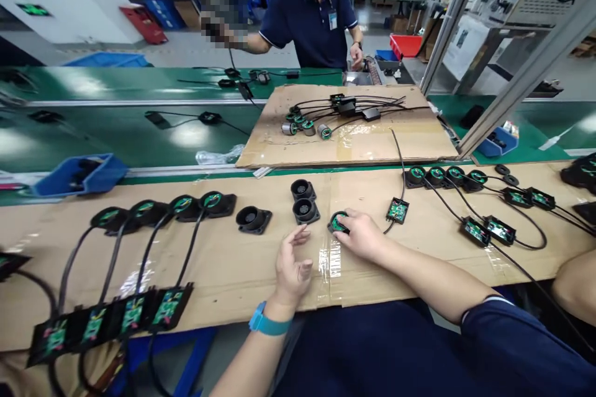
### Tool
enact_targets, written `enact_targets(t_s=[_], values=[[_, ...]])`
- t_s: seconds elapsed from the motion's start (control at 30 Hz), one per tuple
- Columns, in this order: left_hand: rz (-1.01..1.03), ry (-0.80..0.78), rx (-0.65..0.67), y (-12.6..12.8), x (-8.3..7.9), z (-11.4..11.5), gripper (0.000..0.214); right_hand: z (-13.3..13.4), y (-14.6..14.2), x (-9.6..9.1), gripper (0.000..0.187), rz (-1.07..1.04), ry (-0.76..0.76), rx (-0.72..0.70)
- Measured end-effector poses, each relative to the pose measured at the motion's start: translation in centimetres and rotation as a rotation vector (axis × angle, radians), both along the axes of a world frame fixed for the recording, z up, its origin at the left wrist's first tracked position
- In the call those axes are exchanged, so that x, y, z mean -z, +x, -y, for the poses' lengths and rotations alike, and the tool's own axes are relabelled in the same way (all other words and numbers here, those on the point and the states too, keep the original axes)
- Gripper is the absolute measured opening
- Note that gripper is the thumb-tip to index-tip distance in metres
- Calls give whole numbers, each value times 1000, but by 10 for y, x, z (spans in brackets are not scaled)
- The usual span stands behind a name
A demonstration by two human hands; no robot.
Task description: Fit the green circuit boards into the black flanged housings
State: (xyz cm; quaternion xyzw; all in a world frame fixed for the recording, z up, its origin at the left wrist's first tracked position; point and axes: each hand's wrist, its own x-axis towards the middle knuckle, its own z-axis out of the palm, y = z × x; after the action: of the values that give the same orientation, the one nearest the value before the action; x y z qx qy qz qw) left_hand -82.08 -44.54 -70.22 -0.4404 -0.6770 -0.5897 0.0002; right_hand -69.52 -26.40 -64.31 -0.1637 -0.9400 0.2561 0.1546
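My right hand (365, 234) has its fingers closed around a round black housing with a green circuit board (336, 221), resting on the cardboard. Part of that housing is hidden under the fingers. A cable runs from behind the hand to a small black box with an open circuit board (397, 210). My left hand (293, 263), with a blue wristband, hovers palm inward and holds nothing; its fingers are apart. Just beyond it stand two empty black round housings (305, 210), and another housing (252, 219) sits to their left.
Wired housings (187, 206) and open circuit boxes (93, 324) line the left; more wired boxes (475, 231) lie right. Beyond, a raised cardboard sheet (274, 147) carries cabled parts (347, 105). A blue bin (80, 175), metal post (507, 68) and co-worker (310, 25) are also there.
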Motion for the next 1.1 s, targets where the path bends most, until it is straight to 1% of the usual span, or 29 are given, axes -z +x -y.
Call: enact_targets(t_s=[0.1, 0.17, 0.2, 0.27, 0.3, 0.33, 0.37, 0.43, 0.5, 0.53, 0.57, 0.63, 0.73, 0.8, 0.87, 0.9, 0.93, 1.0, 1.07, 1.1], values=[[-118, -40, 2, 2, -4, 1, 81, 3, 2, 2, 33, 4, 6, 24], [-259, -72, -1, 4, -7, -2, 79, -1, 3, -3, 34, 50, 4, 11], [-344, -107, -4, 6, -9, -5, 79, -6, 5, -9, 32, 74, 0, -30], [-502, -208, -15, 11, -12, -13, 84, -25, 12, -23, 27, 89, 20, -145], [-556, -262, -24, 14, -14, -19, 88, -38, 19, -32, 26, 88, 57, -177], [-587, -310, -33, 17, -15, -25, 92, -52, 27, -40, 28, 102, 112, -175], [-593, -347, -38, 20, -17, -32, 93, -67, 37, -47, 31, 140, 179, -142], [-559, -402, -16, 25, -21, -47, 88, -95, 57, -54, 40, 303, 307, -45], [-492, -465, 13, 25, -26, -62, 74, -115, 75, -52, 46, 500, 383, -3], [-457, -498, 23, 24, -29, -69, 65, -119, 82, -49, 47, 569, 401, -3], [-428, -533, 34, 21, -32, -75, 59, -120, 88, -46, 45, 607, 407, -11], [-393, -579, 60, 13, -37, -87, 51, -112, 98, -43, 35, 604, 393, -52], [-408, -588, 149, -6, -44, -107, 49, -81, 117, -53, 24, 542, 336, -132], [-428, -569, 228, -18, -47, -127, 47, -58, 135, -65, 20, 507, 253, -161], [-428, -549, 312, -25, -48, -155, 47, -42, 156, -74, 31, 509, 126, -130], [-421, -538, 351, -25, -48, -171, 47, -39, 166, -77, 37, 526, 63, -80], [-410, -524, 386, -23, -48, -189, 48, -38, 175, -78, 40, 549, 16, -8], [-381, -483, 447, -12, -45, -227, 49, -46, 190, -74, 37, 595, -15, 158], [-346, -446, 486, 10, -41, -262, 52, -60, 203, -64, 31, 628, 17, 313], [-329, -433, 496, 22, -41, -275, 53, -67, 209, -56, 29, 643, 43, 381]])
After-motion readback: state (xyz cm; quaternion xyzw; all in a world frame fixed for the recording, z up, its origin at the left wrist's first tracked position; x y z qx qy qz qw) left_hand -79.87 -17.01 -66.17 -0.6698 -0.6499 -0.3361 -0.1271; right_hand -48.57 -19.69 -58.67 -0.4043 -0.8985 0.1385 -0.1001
